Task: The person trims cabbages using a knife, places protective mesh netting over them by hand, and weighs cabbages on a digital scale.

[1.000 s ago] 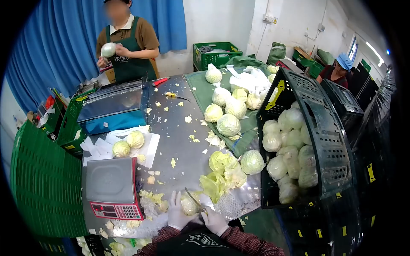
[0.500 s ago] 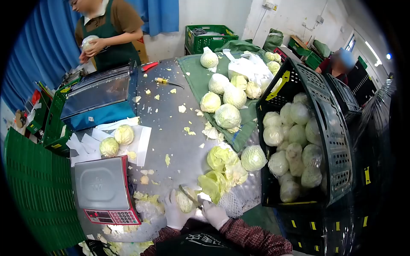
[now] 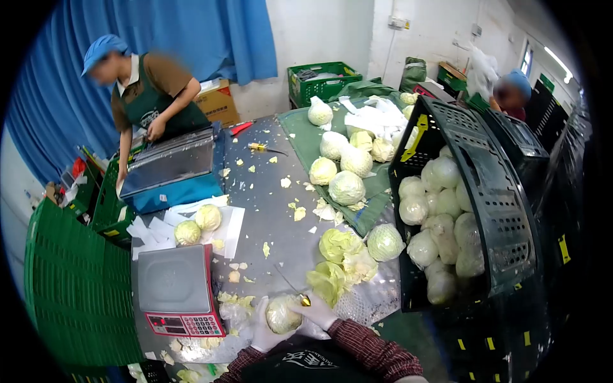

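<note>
Gloved in white, my left hand [image 3: 264, 330] is closed around the left side of a pale cabbage [image 3: 282, 315] just in front of my apron. My right hand [image 3: 317, 311], also gloved, grips a knife [image 3: 305, 300] by its yellowish handle and rests against the cabbage's right side. The thin blade points away from me, up and left over the metal table [image 3: 255, 210]. Loose green outer leaves [image 3: 329, 281] lie beyond my right hand, beside a white foam net [image 3: 357, 305]. One netted cabbage [image 3: 385, 242] sits farther right.
A scale [image 3: 175, 281] stands left, with two cabbages [image 3: 198, 225] on paper behind it. On the right, a black crate [image 3: 469, 255] holds several wrapped cabbages. More cabbages [image 3: 347, 187] sit on green cloth. A second knife [image 3: 265, 149] lies near a wrapping machine [image 3: 169, 169]; a co-worker [image 3: 159, 89] stands behind.
The knife blade has swung off the cabbage and now points away. My right hand has come against the cabbage. The co-worker's hands have parted, one reaching down beside the machine. My view has shifted.
</note>
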Demonstrator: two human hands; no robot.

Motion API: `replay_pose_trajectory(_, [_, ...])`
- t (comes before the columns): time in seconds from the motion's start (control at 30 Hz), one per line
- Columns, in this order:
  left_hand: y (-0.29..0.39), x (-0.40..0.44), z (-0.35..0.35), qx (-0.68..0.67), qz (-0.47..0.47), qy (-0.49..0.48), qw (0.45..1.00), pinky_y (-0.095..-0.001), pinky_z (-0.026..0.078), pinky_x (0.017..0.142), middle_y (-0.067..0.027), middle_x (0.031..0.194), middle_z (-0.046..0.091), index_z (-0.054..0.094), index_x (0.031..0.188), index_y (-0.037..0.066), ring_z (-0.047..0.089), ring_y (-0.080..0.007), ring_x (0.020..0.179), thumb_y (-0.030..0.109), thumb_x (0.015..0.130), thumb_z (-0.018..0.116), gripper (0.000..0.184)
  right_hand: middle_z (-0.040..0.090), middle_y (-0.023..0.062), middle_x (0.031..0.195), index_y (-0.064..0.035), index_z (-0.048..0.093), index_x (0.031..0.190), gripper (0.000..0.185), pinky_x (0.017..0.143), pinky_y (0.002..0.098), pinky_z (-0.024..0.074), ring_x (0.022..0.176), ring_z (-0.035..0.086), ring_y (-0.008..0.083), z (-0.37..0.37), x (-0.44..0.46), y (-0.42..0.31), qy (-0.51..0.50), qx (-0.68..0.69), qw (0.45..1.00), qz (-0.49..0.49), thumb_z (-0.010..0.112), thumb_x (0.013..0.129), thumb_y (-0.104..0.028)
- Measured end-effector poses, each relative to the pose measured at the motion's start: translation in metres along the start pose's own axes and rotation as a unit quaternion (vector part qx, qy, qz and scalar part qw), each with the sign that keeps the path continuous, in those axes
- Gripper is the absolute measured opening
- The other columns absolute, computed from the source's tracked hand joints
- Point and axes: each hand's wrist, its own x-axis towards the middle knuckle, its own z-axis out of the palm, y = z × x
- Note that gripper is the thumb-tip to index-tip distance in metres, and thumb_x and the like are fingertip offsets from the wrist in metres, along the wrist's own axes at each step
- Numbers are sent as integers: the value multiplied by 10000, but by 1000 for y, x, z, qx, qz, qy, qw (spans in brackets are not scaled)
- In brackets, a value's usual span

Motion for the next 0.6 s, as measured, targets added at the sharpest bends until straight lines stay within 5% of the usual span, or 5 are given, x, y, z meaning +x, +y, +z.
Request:
replay_pose_trajectory(0.27, [-2, 8, -20, -6, -66, -91, 994, -384, 258, 1097, -224, 1393, 317, 215, 1402, -46, 293, -324, 1331, 294, 592, 859, 1089, 600, 24, 734, -21, 618, 882, 231, 539, 221, 425, 613, 542, 91, 15, 15, 17, -16, 345, 936, 71, 649, 849, -247])
replay_pose_trajectory(0.33, [0, 8, -18, -9, -92, -102, 990, -376, 257, 1097, -219, 1399, 309, 201, 1409, -44, 282, -311, 1339, 297, 647, 831, 1047, 565, 5, 648, -55, 608, 796, 177, 442, 197, 344, 504, 490, 68, 10, 9, 18, -125, 480, 858, 135, 633, 851, -222])
replay_pose_trajectory(0.4, [30, 17, -22, -283, -281, -48, 916, -368, 396, 1019, -172, 1363, 409, 237, 1398, -30, 446, -291, 1232, 217, 744, 774, 882, 544, 2, 599, -74, 583, 728, 180, 422, 196, 325, 467, 470, 69, -3, -6, -15, -108, 469, 867, 129, 612, 854, -198])
replay_pose_trajectory(0.5, [77, 38, -40, -367, -411, -118, 826, -347, 453, 963, -127, 1293, 496, 282, 1392, 2, 516, -254, 1155, 110, 820, 683, 707, 536, 18, 623, -58, 559, 768, 146, 456, 209, 348, 500, 483, 89, -38, -21, -74, -199, 438, 870, 111, 595, 853, -171])
replay_pose_trajectory(0.6, [34, 37, -14, -533, -324, -86, 777, -373, 462, 926, -114, 1141, 591, 407, 1309, -34, 587, -224, 1039, 224, 863, 606, 552, 516, 17, 610, -58, 529, 746, 134, 433, 214, 329, 488, 472, 92, -54, -27, -101, -237, 462, 854, 7, 592, 837, -134])
